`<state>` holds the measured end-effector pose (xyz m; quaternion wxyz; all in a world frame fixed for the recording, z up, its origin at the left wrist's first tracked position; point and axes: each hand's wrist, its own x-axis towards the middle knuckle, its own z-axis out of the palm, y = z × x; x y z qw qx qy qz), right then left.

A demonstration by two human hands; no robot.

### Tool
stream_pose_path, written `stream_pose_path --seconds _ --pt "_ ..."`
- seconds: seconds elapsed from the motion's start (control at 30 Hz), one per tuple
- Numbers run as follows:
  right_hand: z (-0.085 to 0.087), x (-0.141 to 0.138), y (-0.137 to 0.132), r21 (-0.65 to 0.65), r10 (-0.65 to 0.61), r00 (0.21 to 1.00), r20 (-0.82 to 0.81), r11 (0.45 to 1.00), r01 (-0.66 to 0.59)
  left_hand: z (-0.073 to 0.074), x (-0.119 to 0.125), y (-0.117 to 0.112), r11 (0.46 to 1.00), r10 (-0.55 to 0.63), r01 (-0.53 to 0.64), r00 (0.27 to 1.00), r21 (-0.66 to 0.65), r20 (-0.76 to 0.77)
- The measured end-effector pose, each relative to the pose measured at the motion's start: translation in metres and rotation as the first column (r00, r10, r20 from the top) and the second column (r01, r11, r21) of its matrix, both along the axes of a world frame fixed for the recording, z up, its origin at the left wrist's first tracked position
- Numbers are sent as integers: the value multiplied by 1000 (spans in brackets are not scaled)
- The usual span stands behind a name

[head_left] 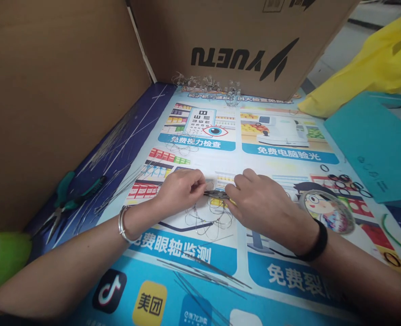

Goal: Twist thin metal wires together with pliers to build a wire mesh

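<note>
My left hand (182, 189) is closed, its fingertips pinching a thin wire piece (209, 186). My right hand (260, 199) is wrapped round small pliers (217, 194), whose dark jaws point left and meet the wire at my left fingertips. Under both hands lies a tangle of looped wire pieces (209, 222) on a printed poster (200, 136). A silver bangle is on my left wrist and a black band on my right wrist.
Green-handled pliers (68, 201) and straight wires (119, 149) lie at the left by a cardboard wall. A cardboard box (241, 45) stands behind, with finished wire pieces (207, 86) before it. At right are a teal sheet (373, 145), black rings (348, 183), tape roll (329, 210), yellow bag (373, 63).
</note>
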<state>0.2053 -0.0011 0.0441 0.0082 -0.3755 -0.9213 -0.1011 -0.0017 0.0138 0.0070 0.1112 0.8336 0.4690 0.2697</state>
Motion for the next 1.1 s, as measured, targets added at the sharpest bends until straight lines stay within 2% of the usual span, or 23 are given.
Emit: stream_pose_path --seconds 0.37,0.6,0.77,1.1 --pt "-1 -4 -16 66 -42 999 7 997 42 2 2 -3 999 19 -18 1000 34 -11" --pt "-4 -3 -16 55 -48 999 20 997 46 1 1 -3 999 15 -13 999 45 -33" --pt "-6 -3 -13 -10 -62 998 20 998 62 3 1 -3 1000 18 -18 1000 9 -21" --pt "9 -1 -13 -24 -95 995 23 995 95 2 0 -4 992 97 -96 995 -78 18"
